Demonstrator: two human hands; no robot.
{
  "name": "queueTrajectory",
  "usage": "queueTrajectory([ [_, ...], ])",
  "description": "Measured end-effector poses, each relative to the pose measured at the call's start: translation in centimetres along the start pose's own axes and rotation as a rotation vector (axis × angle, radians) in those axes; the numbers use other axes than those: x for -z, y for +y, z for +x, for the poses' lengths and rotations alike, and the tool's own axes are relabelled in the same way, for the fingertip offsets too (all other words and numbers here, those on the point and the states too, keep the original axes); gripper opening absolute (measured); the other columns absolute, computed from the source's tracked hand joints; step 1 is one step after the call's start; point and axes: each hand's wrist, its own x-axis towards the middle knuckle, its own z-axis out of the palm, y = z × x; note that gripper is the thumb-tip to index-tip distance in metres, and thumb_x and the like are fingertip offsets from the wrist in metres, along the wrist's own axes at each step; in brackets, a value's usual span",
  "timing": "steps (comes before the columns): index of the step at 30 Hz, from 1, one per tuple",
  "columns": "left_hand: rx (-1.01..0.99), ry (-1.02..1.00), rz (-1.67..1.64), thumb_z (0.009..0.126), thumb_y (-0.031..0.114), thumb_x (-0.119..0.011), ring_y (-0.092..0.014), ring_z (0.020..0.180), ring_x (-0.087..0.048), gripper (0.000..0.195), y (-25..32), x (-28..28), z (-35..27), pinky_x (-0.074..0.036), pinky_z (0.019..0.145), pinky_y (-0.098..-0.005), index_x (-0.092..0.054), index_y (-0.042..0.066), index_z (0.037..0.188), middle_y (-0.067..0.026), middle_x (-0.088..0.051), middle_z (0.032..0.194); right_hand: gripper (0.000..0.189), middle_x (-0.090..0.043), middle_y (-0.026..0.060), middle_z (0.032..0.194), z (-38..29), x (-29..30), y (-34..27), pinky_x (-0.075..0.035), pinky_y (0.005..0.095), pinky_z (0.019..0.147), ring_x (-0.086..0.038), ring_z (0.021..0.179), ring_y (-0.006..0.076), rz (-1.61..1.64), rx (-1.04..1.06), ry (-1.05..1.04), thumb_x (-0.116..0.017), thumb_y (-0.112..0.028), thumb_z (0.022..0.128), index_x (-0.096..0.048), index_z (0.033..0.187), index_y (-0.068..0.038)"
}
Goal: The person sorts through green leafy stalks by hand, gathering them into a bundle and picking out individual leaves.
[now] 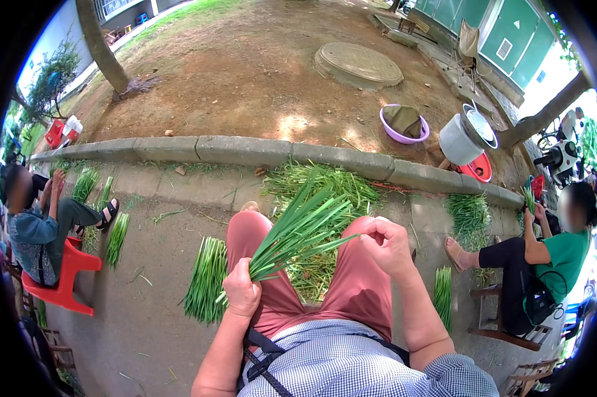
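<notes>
My left hand (242,289) is wrapped around the lower part of a bunch of long flat green leaves, likely garlic chives (298,223). The bunch fans out above my knees. At the tip of one leaf leaning out to the right, my right hand (388,246) pinches with thumb and forefinger. Between and beyond my legs spreads a loose pile of chives and trimmings (348,186). Beside my left leg lies a thick stack of chives (206,280), partly hidden by my hand and leg. A smaller chive bundle (442,297) rests on the pavement to my right.
A concrete kerb (244,150) crosses ahead. Beyond it stand a purple basin (405,139), a grey bucket (459,141) and a red basin (479,167). One person (30,233) sits left on a red plastic stool (75,278); another (551,253) sits right, holding chives.
</notes>
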Motion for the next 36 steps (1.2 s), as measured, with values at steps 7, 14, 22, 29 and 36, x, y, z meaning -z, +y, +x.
queueTrajectory([
  [7,-0.026,-0.008,0.009,0.07,-0.002,-0.053,-0.035,0.067,-0.06,0.022,0.1,0.0,0.0,-0.047,0.059,-0.0418,-0.055,0.005,0.091,-0.0138,-0.059,0.073,0.002,-0.057,-0.0023,0.069,0.3,-0.9,-0.2,-0.038,0.02,0.054,-0.046,0.059,0.0033,0.836,-0.271,0.067,-0.06,-0.001,0.082,-0.062,0.081,-0.002],
  [14,-0.028,-0.006,0.0,0.07,-0.002,-0.053,-0.035,0.069,-0.059,0.022,0.1,0.2,-0.1,-0.047,0.06,-0.0417,-0.054,0.005,0.09,-0.0138,-0.058,0.076,0.009,-0.059,-0.0017,0.07,0.7,-1.1,0.5,-0.039,0.0193,0.058,-0.048,0.06,0.0044,0.567,-0.215,0.18,-0.063,-0.004,0.083,-0.068,0.09,-0.001],
  [22,-0.037,-0.002,0.006,0.069,-0.003,-0.052,-0.035,0.068,-0.059,0.022,0.1,0.3,-0.2,-0.048,0.059,-0.0415,-0.054,0.005,0.09,-0.0144,-0.059,0.076,0.012,-0.059,-0.0009,0.072,-0.7,-2.4,1.8,-0.039,0.0204,0.057,-0.047,0.063,0.004,0.135,-0.082,-0.195,-0.067,-0.002,0.076,-0.07,0.088,-0.002],
  [29,-0.058,0.002,0.01,0.068,-0.003,-0.053,-0.035,0.068,-0.06,0.024,-0.2,0.1,-0.3,-0.048,0.059,-0.0409,-0.055,0.004,0.091,-0.0143,-0.059,0.076,0.011,-0.061,-0.0017,0.074,0.4,-0.9,0.8,-0.04,0.0198,0.057,-0.047,0.062,0.0036,0.169,-0.111,0.032,-0.062,-0.007,0.086,-0.069,0.093,-0.001],
  [36,-0.078,-0.01,0.043,0.069,-0.002,-0.053,-0.034,0.068,-0.06,0.023,-0.5,-0.1,-0.4,-0.048,0.059,-0.0403,-0.055,0.004,0.092,-0.0141,-0.06,0.077,0.019,-0.063,0.0011,0.076,2.5,1.2,-2.4,-0.041,0.0188,0.058,-0.051,0.064,0.0044,0.338,-0.137,-0.04,-0.059,-0.015,0.091,-0.067,0.095,0.001],
])
